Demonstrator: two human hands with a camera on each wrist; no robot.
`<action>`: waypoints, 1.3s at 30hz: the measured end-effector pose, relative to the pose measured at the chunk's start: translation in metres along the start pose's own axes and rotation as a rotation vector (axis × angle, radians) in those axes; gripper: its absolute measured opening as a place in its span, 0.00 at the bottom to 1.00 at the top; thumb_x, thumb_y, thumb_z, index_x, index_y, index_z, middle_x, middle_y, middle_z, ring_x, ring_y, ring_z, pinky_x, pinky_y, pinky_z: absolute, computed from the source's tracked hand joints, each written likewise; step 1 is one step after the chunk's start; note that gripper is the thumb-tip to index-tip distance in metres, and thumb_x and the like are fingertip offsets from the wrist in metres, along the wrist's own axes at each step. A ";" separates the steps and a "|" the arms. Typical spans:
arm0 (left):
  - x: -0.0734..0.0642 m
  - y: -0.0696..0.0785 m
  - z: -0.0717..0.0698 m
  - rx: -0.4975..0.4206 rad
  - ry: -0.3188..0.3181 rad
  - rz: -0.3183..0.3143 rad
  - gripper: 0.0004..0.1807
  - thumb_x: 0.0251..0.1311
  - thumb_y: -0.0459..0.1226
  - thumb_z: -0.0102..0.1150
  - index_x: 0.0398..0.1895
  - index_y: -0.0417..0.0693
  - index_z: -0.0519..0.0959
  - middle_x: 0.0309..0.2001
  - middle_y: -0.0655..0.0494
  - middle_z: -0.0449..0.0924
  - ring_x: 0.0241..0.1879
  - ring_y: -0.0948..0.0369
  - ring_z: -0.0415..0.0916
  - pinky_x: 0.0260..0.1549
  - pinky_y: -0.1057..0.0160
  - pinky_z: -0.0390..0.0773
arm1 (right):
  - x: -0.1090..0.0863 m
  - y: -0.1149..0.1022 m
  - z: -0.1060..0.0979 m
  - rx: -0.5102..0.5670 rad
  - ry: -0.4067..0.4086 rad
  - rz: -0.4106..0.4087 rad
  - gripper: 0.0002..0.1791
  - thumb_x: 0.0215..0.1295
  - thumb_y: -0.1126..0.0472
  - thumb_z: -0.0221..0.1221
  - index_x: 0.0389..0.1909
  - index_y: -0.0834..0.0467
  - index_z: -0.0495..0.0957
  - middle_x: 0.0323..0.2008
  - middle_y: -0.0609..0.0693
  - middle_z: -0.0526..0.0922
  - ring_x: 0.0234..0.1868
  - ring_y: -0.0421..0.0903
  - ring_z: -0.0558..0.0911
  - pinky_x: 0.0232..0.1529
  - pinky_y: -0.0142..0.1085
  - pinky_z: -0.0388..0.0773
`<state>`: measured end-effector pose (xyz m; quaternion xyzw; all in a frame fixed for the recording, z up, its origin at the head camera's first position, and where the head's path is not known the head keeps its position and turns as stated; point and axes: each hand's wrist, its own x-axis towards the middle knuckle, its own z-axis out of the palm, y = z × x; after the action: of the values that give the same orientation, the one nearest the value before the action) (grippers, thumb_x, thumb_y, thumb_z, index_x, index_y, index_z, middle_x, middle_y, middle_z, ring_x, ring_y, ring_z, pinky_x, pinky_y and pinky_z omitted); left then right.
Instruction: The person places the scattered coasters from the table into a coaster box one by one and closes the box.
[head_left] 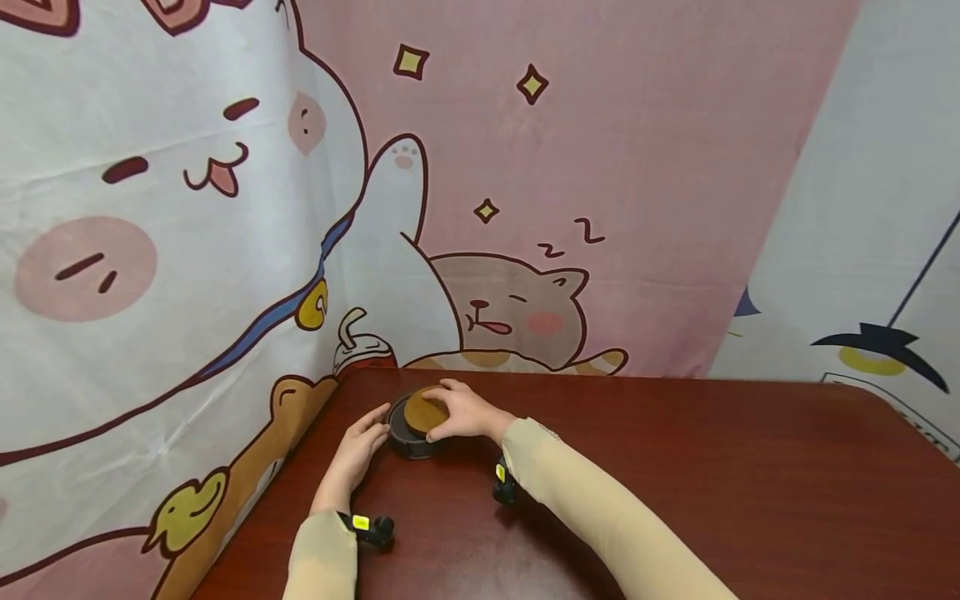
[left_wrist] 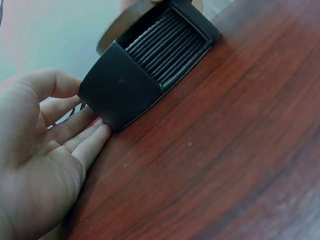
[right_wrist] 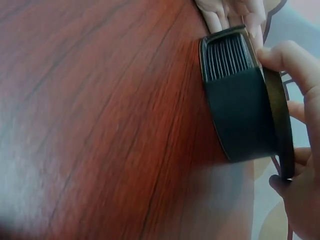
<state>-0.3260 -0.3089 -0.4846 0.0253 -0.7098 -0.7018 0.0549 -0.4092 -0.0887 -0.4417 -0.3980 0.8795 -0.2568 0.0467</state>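
Note:
A round black coaster holder (head_left: 415, 450) stands on the table, with an opening in its wall that shows a stack of dark coasters (left_wrist: 170, 50) in the left wrist view. My right hand (head_left: 474, 414) pinches a round brown coaster (head_left: 423, 412) by its edge, thumb on the near side and fingers on the far side. This coaster lies over the holder's top, slightly tilted in the right wrist view. On the other side, my left hand (head_left: 362, 447) touches the holder's outer wall with its fingertips, the fingers fairly straight.
The dark red wooden table (head_left: 675, 467) extends to the right and toward me. A cloth with cartoon animals (head_left: 517, 308) hangs behind it and along the left. A small black wrist camera (head_left: 371, 528) sits on the left wrist, another (head_left: 504, 483) on the right.

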 end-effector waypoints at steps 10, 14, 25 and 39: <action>-0.001 0.002 0.000 0.007 0.009 -0.002 0.27 0.66 0.27 0.45 0.70 0.35 0.62 0.71 0.39 0.57 0.66 0.50 0.60 0.66 0.51 0.60 | 0.001 -0.016 0.003 -0.029 -0.119 -0.042 0.43 0.58 0.42 0.64 0.73 0.50 0.61 0.76 0.59 0.42 0.75 0.58 0.40 0.72 0.52 0.49; -0.002 0.003 0.001 0.004 -0.007 0.008 0.28 0.66 0.27 0.44 0.71 0.35 0.61 0.71 0.39 0.55 0.67 0.49 0.57 0.67 0.50 0.59 | 0.000 -0.018 0.004 -0.097 -0.130 -0.046 0.43 0.61 0.37 0.58 0.74 0.50 0.58 0.76 0.59 0.41 0.75 0.57 0.40 0.72 0.52 0.46; 0.003 -0.002 0.010 0.035 -0.045 0.057 0.29 0.65 0.31 0.47 0.70 0.35 0.63 0.71 0.36 0.56 0.66 0.50 0.60 0.65 0.50 0.62 | -0.006 -0.005 0.004 -0.186 -0.107 0.005 0.44 0.62 0.29 0.50 0.76 0.43 0.54 0.76 0.57 0.43 0.75 0.56 0.42 0.71 0.56 0.49; 0.013 -0.001 0.021 0.009 -0.091 0.001 0.28 0.67 0.26 0.42 0.71 0.35 0.60 0.72 0.38 0.53 0.69 0.49 0.52 0.68 0.49 0.57 | -0.032 0.023 0.004 -0.181 -0.099 0.017 0.41 0.65 0.29 0.45 0.76 0.36 0.49 0.77 0.49 0.39 0.75 0.56 0.42 0.69 0.59 0.51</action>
<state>-0.3414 -0.2894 -0.4849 -0.0064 -0.7147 -0.6991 0.0228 -0.4018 -0.0542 -0.4609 -0.4055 0.8990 -0.1558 0.0559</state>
